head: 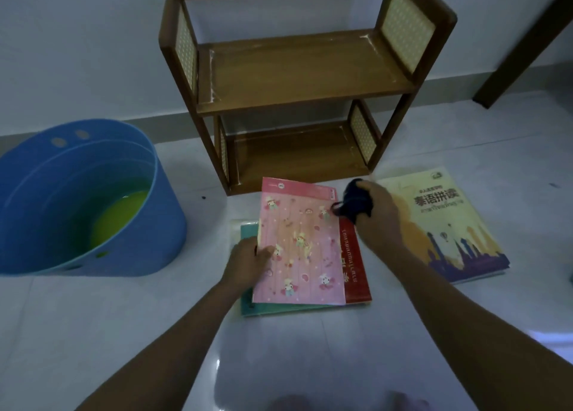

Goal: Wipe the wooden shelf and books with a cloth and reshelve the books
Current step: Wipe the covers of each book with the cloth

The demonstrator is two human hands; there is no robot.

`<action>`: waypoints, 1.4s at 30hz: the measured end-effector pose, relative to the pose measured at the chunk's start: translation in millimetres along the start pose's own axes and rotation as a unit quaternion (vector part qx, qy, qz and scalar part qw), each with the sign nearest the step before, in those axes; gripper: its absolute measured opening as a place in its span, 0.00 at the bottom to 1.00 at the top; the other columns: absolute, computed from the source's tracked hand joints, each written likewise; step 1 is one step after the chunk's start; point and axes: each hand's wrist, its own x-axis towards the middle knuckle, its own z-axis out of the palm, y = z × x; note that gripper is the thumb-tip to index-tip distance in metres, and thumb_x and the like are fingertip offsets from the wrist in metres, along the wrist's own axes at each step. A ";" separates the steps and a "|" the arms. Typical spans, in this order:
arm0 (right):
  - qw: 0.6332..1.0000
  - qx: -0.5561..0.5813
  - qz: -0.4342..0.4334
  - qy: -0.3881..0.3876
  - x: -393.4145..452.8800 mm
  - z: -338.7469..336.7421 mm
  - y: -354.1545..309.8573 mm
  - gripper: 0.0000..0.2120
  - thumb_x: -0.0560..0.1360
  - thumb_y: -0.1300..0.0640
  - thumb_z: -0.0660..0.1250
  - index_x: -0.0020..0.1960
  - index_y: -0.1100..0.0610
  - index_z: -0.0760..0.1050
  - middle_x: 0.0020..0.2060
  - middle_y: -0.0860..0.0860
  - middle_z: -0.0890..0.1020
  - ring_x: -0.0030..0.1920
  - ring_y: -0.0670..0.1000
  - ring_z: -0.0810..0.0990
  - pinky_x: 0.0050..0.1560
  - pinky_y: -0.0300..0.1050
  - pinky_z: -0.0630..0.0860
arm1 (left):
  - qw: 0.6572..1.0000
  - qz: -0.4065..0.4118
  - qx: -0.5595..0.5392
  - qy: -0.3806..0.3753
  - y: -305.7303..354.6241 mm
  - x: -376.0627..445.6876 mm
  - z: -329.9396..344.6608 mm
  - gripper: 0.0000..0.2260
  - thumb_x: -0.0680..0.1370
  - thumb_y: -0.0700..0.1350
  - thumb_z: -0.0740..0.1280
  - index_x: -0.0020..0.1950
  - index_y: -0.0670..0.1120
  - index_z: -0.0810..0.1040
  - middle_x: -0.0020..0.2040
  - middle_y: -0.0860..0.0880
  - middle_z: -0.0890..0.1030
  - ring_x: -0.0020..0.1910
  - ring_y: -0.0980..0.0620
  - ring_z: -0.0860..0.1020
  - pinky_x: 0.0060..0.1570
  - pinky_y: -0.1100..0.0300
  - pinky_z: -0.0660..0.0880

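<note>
A two-tier wooden shelf (297, 78) stands against the wall with both boards bare. On the floor before it lies a stack of books: a pink book (299, 249) on top, a red book (355, 271) under it and a teal book (248, 230) at the bottom. My left hand (248, 261) holds the pink book's left edge, thumb on its cover. My right hand (373, 215) grips a bunched dark blue cloth (353, 201) at the pink book's upper right corner. A yellow book (443, 221) with a skyline drawing lies to the right of the stack.
A blue plastic tub (77, 199) holding yellow-green liquid stands on the floor at the left. A dark furniture leg (524, 38) slants down at the upper right. The floor is pale glossy tile (124, 333).
</note>
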 end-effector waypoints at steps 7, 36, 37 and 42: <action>0.972 -0.180 -0.054 -0.144 -66.1 88.2 7.4 0.34 0.68 0.61 0.71 0.71 0.54 0.64 0.69 0.54 0.68 0.67 0.58 0.66 0.68 0.53 0.69 | 0.923 0.111 0.366 -0.048 -43.1 13.9 -0.1 0.39 0.76 0.67 0.55 0.78 0.53 0.38 0.78 0.46 0.34 0.76 0.44 0.33 0.72 0.38 0.38; 0.909 -0.149 -0.272 -0.278 -133.2 99.3 -5.8 0.27 0.66 0.61 0.70 0.64 0.52 0.69 0.65 0.51 0.73 0.61 0.57 0.72 0.56 0.55 0.73 | 0.865 0.126 0.474 -0.103 -42.3 21.1 -13.0 0.55 0.69 0.68 0.66 0.76 0.43 0.32 0.77 0.45 0.34 0.75 0.49 0.34 0.72 0.40 0.36; 0.896 -0.139 -0.279 -0.316 -140.1 98.7 -4.1 0.28 0.66 0.61 0.69 0.65 0.52 0.68 0.67 0.51 0.71 0.63 0.57 0.70 0.58 0.55 0.70 | 0.856 0.131 0.490 -0.096 -40.7 19.4 -13.5 0.52 0.72 0.64 0.66 0.75 0.43 0.31 0.78 0.44 0.36 0.75 0.49 0.34 0.72 0.40 0.37; 0.947 -0.189 -0.210 -0.151 -98.7 58.9 26.3 0.20 0.67 0.58 0.72 0.57 0.50 0.76 0.60 0.48 0.79 0.57 0.54 0.77 0.58 0.48 0.73 | 0.837 0.130 0.523 -0.093 -19.1 8.5 -10.7 0.54 0.70 0.62 0.70 0.77 0.41 0.36 0.78 0.40 0.38 0.77 0.42 0.37 0.73 0.38 0.38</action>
